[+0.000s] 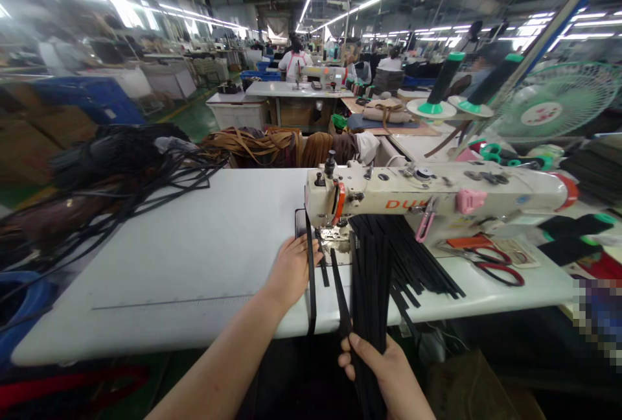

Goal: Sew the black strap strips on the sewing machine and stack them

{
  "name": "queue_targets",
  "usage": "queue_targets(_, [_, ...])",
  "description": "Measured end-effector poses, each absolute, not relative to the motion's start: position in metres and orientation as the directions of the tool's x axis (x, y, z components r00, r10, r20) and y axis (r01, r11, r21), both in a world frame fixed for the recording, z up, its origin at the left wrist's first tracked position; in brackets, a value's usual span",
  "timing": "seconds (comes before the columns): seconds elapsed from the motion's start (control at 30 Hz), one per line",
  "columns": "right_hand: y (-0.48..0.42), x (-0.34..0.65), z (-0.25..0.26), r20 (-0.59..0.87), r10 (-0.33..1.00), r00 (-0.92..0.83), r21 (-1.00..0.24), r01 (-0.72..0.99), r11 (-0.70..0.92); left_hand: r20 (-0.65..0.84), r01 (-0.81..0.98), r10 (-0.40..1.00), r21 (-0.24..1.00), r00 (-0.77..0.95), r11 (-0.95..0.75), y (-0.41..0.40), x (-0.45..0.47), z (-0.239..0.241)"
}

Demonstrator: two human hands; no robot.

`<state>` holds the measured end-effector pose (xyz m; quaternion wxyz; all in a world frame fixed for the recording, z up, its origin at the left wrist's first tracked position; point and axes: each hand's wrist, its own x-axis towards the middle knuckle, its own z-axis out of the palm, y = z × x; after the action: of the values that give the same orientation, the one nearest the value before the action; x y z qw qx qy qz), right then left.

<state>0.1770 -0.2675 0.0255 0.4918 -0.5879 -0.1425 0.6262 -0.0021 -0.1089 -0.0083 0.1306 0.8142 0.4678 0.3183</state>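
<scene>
"Gripping what, that right hand (374,363)?"

"A bundle of black strips (370,277), too crowded to count, closed between thumb and fingers at bottom centre."

"And the left hand (290,269)?"

"Mid-frame, fingers extended and close together beside the metal plate (344,255). I cannot tell whether they pinch anything. Three strips show singly there: one long strip (311,290) by the fingers, hanging over the table edge; one short strip (325,273); one narrow strip (341,293) running down to the right hand."

"What's in the way?"

"One sewing machine (505,188), right of centre. Its arm covers the far ends of the fanned strips (422,261)."

"Anything else?"

"One pair of red-handled scissors (501,276) and one pink clip (470,200) at right; two thread cones (444,80) standing upper right, beside one fan (558,105). At left, tangled black cords (160,180) cross the white table's (194,264) corner, above one blue tub (22,297)."
</scene>
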Motion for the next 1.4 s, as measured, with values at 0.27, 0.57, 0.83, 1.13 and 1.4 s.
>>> queue_targets(0.27, [-0.268, 0.174, 0.026, -0.583, 0.794, 0.175, -0.768, -0.437, -0.468, 0.43, 0.657, 0.841, 0.535, 0.33, -0.531, -0.108, -0.002, -0.01])
queue_targets(0.57, [-0.267, 0.172, 0.025, -0.543, 0.814, 0.206, -0.808, -0.392, -0.44, 0.421, 0.644, 0.842, 0.55, 0.336, -0.532, -0.109, -0.003, -0.006])
queue_targets(0.83, [-0.259, 0.169, 0.03, -0.548, 0.82, 0.167, -0.803, -0.38, -0.46, 0.395, 0.66, 0.849, 0.539, 0.35, -0.523, -0.109, -0.002, -0.004])
queue_targets(1.13, [-0.249, 0.166, 0.025, -0.495, 0.856, 0.15, -0.842, -0.327, -0.43, 0.415, 0.653, 0.845, 0.544, 0.337, -0.527, -0.102, -0.002, -0.013])
queue_targets(1.4, [-0.236, 0.162, 0.009, -0.491, 0.854, 0.17, -0.848, -0.316, -0.425, 0.318, 0.648, 0.928, 0.669, 0.192, -0.364, -0.053, -0.005, -0.01])
